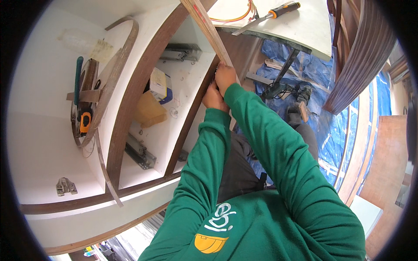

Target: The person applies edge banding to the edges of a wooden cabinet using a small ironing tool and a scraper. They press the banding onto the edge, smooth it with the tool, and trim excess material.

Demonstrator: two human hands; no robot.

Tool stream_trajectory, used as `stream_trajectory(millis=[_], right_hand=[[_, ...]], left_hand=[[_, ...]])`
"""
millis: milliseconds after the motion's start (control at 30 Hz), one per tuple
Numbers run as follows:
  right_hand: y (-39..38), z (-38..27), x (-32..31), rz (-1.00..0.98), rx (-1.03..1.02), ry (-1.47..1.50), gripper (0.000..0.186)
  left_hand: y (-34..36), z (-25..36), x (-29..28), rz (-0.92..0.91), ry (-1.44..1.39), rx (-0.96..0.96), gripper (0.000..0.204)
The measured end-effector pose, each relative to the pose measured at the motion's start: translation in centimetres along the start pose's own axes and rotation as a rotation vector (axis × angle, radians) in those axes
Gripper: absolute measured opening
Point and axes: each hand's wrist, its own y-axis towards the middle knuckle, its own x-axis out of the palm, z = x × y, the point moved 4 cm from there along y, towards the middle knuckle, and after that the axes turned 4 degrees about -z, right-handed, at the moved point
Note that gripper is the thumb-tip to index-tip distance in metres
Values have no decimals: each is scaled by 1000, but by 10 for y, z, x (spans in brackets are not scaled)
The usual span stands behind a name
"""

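My two hands are together at the brown front edge [191,117] of a white cabinet partition. The left hand [213,98] is closed, its fingertips hidden against the brown edge. Just above it, the right hand [225,78] is closed too, lying against a light wooden strip [204,26] with red marks. A small dark bit shows by the fingers, but what they pinch is hidden.
Left, the cabinet holds a tape measure [85,122], a green-handled tool [78,80], a bent edging strip [126,48], a hinge [66,187], drawer runners [140,152] and a small box [158,85]. A chisel [270,17] lies on the worktop; blue sheeting [335,139] covers the floor.
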Motion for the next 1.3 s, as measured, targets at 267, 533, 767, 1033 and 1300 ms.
stream_trajectory(millis=[267,533,767,1033,1300], right_hand=[[3,14,-5,27,-197,-213,50],[17,16,-6,7,-270,-385,42],[25,21,3,7,-260,-155,46],[14,10,1,31,51,75,48],[49,43,14,22,-240,-93,37]], left_hand=[[-7,-5,4,-114,23,63,35],[3,-8,1,-149,104,164,33],[0,-1,6,-122,-39,49,38],[-1,0,7,56,67,-2,32],[6,-4,0,-125,4,-24,32]])
